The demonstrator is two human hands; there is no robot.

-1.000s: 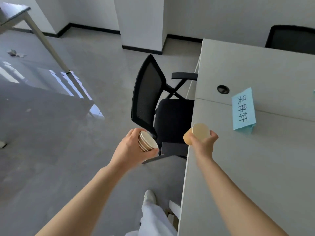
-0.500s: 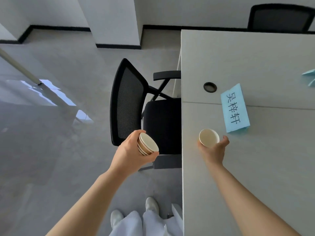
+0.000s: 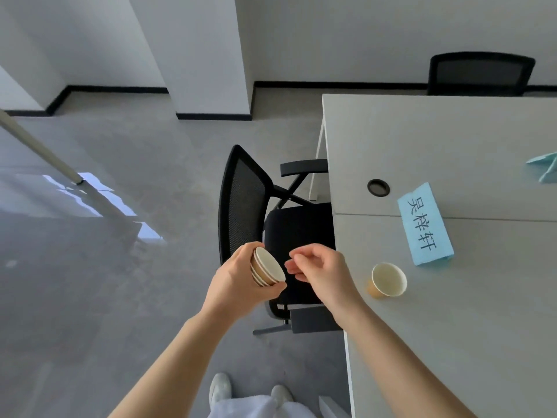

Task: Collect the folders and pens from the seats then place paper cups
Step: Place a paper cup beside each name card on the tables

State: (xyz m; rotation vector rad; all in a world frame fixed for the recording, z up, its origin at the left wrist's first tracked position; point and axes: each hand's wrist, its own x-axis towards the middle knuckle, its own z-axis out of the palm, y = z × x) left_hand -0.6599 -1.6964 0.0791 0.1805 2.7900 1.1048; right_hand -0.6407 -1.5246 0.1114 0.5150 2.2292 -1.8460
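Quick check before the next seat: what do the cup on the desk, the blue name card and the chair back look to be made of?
Cup on the desk: likely paper, with a matte tan outside, pale inside and thin rolled rim.
Blue name card: thin folded paper or card, matte, bearing handwritten black characters.
Chair back: black mesh, see-through weave, in what looks like a plastic frame.

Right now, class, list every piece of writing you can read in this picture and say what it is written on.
"吴梓轩": handwritten in dark ink on the blue name card lying on the desk.
The second blue card at the desk's right edge: no writing can be made out.
The paper cup on the desk and the stack of cups in the left hand: no print visible.
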